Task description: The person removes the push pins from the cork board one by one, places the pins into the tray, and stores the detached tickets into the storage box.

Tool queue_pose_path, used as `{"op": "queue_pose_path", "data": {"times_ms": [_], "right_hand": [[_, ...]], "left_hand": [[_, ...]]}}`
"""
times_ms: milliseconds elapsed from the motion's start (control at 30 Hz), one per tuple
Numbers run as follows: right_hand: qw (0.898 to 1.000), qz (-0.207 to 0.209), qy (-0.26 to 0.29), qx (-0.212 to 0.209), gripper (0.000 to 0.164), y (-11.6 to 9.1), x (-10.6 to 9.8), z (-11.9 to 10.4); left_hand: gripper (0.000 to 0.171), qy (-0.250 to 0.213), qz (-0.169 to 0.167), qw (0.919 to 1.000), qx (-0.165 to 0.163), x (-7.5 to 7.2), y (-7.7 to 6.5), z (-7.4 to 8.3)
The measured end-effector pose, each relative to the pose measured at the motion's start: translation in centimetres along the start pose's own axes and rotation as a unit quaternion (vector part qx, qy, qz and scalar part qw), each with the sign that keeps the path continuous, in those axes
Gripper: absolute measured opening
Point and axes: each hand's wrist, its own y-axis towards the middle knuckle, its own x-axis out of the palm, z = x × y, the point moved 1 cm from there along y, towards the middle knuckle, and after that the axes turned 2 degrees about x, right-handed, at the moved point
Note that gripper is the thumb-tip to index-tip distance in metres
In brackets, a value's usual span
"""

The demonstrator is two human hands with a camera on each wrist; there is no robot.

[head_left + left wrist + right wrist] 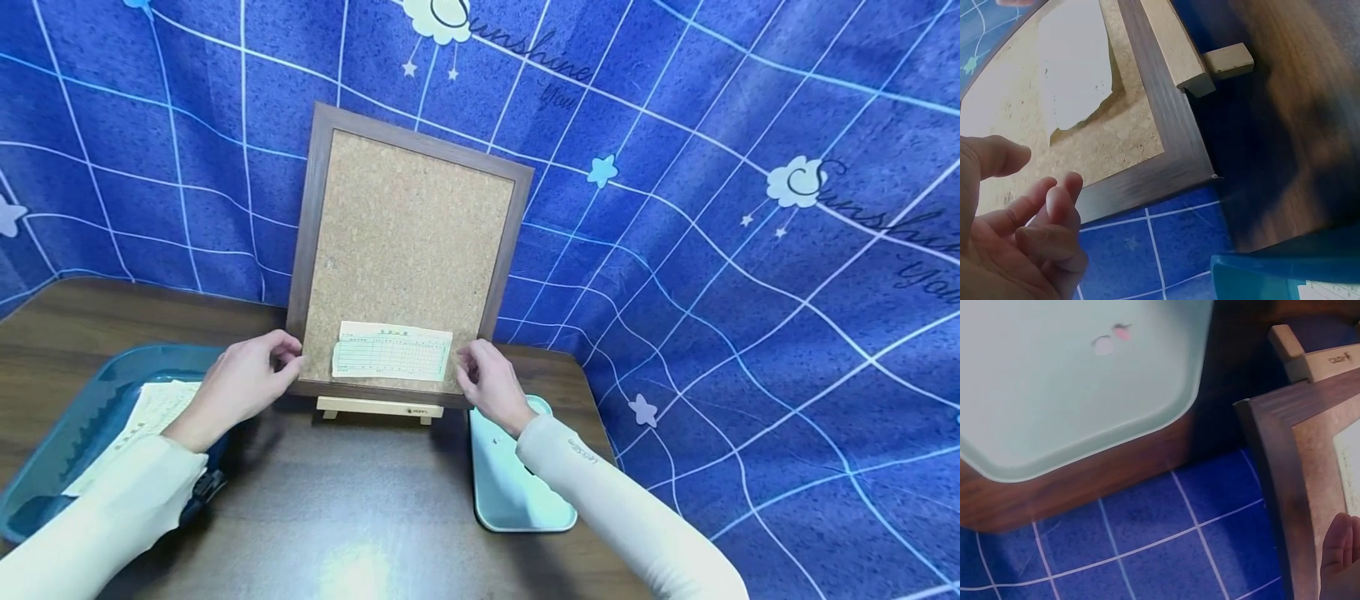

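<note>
A framed corkboard (416, 225) leans upright on a small wooden easel stand (380, 407). Low on the cork lies a printed paper slip (392, 354) with green lines, over another sheet whose top edge shows. My left hand (247, 375) is at the board's lower left edge, thumb and fingers loosely bent and apart, with nothing between them in the left wrist view. Beside the slip's right end, my right hand (491, 379) is over the lower right of the board, fingers loosely curled. Its fingertips (1339, 534) show near the paper in the right wrist view.
On the left stands a blue tray (112, 375) with paper slips (142, 421) in it. A pale green tray (517, 492) sits at the right, under my right forearm, with two small pinkish pieces (1104, 345) inside. A blue patterned curtain (675, 208) hangs behind the wooden table (337, 500).
</note>
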Motion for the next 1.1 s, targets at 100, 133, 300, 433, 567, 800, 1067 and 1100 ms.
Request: {"op": "queue_pose_path", "data": {"times_ms": [100, 133, 300, 433, 567, 800, 1067, 1100], "right_hand": [[1.0, -0.003, 0.0, -0.004, 0.018, 0.3, 0.3, -0.4], [1.0, -0.002, 0.001, -0.005, 0.018, 0.4, 0.4, -0.5], [1.0, 0.004, 0.001, -0.013, 0.022, 1.1, 1.0, -1.1], [1.0, 0.006, 0.001, -0.014, 0.021, 1.7, 1.5, -1.7], [1.0, 0.008, -0.007, -0.024, 0.02, 2.2, 2.2, -2.3], [1.0, 0.003, -0.013, -0.027, 0.02, 3.0, 3.1, -3.4], [0.999, 0.005, -0.03, -0.012, 0.02, 4.5, 3.9, -4.5], [0.999, 0.003, -0.032, -0.008, 0.02, 4.7, 4.0, -4.7]], "left_hand": [[0.022, 0.002, -0.001, 1.0, 0.004, 0.3, 0.3, 0.1], [0.023, 0.002, -0.002, 1.0, 0.004, 0.3, 0.4, 0.1], [0.024, -0.008, 0.0, 1.0, 0.006, 0.9, 0.8, 0.2], [0.024, -0.013, 0.007, 0.9999, 0.004, 1.6, 1.5, 0.3], [0.024, -0.022, 0.004, 0.9997, 0.001, 2.6, 2.2, 0.4], [0.026, -0.031, -0.012, 0.9993, -0.015, 3.7, 3.2, 0.8], [0.019, -0.004, -0.002, 0.9999, -0.015, 4.0, 4.0, 1.4], [0.019, -0.002, -0.001, 0.9998, -0.018, 4.1, 4.1, 1.4]]}}
